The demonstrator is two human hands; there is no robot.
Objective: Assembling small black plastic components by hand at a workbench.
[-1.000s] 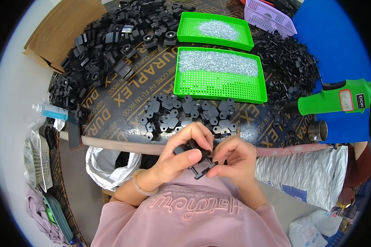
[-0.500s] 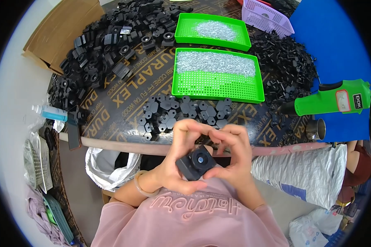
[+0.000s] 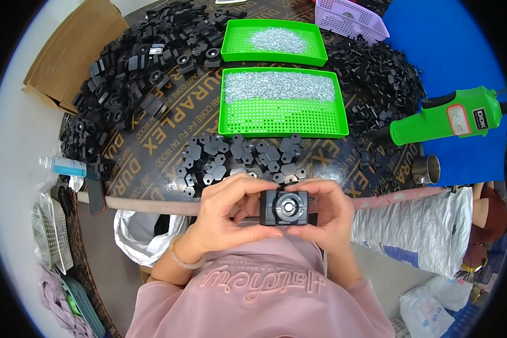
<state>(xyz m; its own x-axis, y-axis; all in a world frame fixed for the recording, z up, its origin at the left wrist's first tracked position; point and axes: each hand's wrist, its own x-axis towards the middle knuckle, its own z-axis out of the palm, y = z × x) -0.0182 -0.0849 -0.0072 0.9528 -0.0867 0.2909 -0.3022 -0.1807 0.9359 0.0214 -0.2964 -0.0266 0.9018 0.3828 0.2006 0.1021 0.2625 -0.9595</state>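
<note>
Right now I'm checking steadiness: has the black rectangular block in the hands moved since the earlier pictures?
Yes, the black rectangular block has shifted rightward against the nearer green perforated rectangular tray.

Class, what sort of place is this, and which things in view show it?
Probably a workshop for small parts: there are heaped black parts, silvery pieces in green trays, and what looks like a green power tool.
</note>
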